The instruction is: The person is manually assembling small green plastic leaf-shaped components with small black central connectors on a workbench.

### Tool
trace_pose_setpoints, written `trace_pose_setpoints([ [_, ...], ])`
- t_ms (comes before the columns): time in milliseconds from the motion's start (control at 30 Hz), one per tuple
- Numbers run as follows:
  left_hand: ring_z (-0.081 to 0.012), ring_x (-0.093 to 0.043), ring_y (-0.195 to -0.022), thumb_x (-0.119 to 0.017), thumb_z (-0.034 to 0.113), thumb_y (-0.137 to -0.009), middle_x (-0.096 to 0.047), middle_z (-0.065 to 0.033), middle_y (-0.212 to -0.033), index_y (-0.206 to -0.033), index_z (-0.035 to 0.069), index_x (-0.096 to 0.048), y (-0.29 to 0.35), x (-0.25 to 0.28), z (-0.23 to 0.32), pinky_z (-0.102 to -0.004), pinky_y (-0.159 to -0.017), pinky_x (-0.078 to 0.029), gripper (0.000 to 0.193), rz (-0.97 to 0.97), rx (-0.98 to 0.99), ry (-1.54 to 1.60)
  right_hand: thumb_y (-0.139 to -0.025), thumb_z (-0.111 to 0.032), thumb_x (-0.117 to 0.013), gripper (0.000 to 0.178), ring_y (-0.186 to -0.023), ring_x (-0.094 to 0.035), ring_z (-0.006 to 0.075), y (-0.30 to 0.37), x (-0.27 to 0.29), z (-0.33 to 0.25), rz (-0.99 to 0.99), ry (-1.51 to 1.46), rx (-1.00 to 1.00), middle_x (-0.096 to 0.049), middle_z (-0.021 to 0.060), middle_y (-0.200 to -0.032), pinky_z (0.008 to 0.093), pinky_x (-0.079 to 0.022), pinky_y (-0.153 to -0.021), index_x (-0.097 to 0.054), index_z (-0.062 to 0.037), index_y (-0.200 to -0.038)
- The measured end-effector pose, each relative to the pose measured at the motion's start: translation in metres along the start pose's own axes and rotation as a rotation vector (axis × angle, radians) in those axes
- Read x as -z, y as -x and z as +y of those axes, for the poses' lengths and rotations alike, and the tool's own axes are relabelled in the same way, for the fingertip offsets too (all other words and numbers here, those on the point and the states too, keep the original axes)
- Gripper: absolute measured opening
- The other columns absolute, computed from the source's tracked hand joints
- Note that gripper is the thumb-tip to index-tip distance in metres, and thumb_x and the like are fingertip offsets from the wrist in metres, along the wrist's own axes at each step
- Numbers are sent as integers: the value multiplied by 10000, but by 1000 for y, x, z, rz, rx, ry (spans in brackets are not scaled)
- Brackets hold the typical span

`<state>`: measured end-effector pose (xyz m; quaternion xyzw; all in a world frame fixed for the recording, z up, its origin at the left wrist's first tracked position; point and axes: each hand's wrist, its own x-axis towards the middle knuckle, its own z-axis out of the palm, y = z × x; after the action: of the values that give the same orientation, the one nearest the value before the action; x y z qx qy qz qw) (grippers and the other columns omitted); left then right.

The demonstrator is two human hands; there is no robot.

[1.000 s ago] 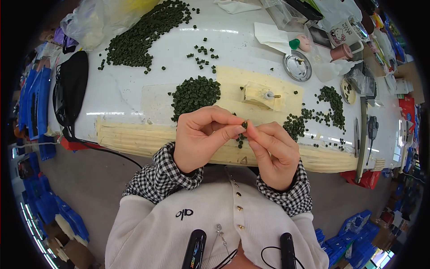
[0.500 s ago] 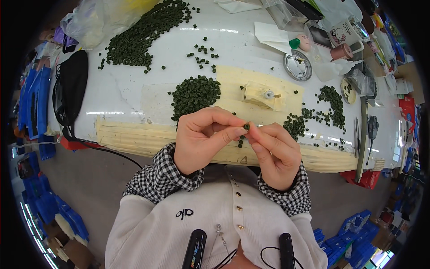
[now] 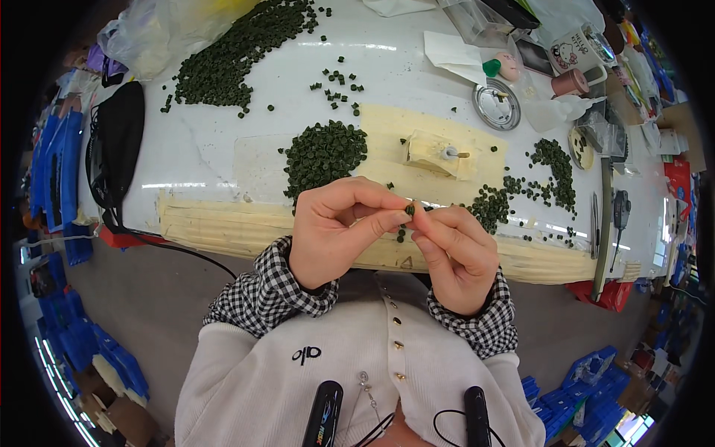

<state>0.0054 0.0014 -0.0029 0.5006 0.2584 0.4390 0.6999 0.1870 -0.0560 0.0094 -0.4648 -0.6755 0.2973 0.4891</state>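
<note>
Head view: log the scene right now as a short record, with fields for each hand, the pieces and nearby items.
Left hand: thumb and index finger pinch a small dark green piece
Right hand: index fingertip at the same piece; whether its grip is closed, cannot tell
Middle pile: similar pieces, heaped just beyond the left hand
Upper-left pile: longer, beside a clear plastic bag
Right-side pieces: loosely spread
Pale yellow block: on a cream sheet
Upper right: round metal dish, pink spool

We count two hands [image 3: 322, 235] [image 3: 460, 257], one pinched green piece [image 3: 410, 211], one taped block [image 3: 426, 156], one silver dish [image 3: 487, 112], one mug [image 3: 569, 54], one pink spool [image 3: 570, 83]
</note>
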Motion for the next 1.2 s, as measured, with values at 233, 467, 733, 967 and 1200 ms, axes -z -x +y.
trace_pose_setpoints([
  [233, -145, -647, -873, -637, -78, -859, -647, -114, -993, -1013, -64, -654, 1, 2, -3, -255, -784, -541, 156, 9, 5, 5, -819, 75, -650, 364, -770, -598, 188, 0, -2, 0, 1, -5, -11, -637, 117, -950, 250, -483, -652, -647, 12, -1178],
  [467, -126, -640, -853, -662, -51, -852, -654, -106, -956, -999, -46, -669, 0, -2, -3, -248, -767, -533, 147, 33, 23, -40, -823, 68, -644, 331, -770, -607, 193, 2, 2, 2, 23, 1, -52, -643, 122, -932, 252, -487, -665, -652, 24, -1151],
  [733, -212, -569, -731, -737, -60, -698, -647, -50, -812, -892, 25, -693, 4, 5, -4, -291, -645, -464, 217, -138, -383, -972, -802, 28, -676, 99, -731, -592, 238, 5, 41, 30, 357, 553, -197, -637, 114, -819, 313, -484, -665, -672, 15, -900],
  [967, -215, -534, -754, -719, -34, -682, -609, -56, -803, -891, 21, -690, 4, 7, -4, -297, -653, -469, 218, -142, -444, -1176, -763, -51, -716, 80, -767, -551, 265, -3, 47, 36, 213, 934, -114, -606, 73, -775, 368, -444, -689, -680, -23, -829],
  [1200, -228, -530, -771, -705, -78, -710, -631, -63, -822, -875, 21, -693, 1, 29, 16, -306, -660, -438, 193, 184, -425, -1263, -763, -49, -712, 76, -780, -553, 260, 1, 52, 40, 198, 960, -92, -606, 66, -777, 366, -436, -715, -679, -27, -828],
])
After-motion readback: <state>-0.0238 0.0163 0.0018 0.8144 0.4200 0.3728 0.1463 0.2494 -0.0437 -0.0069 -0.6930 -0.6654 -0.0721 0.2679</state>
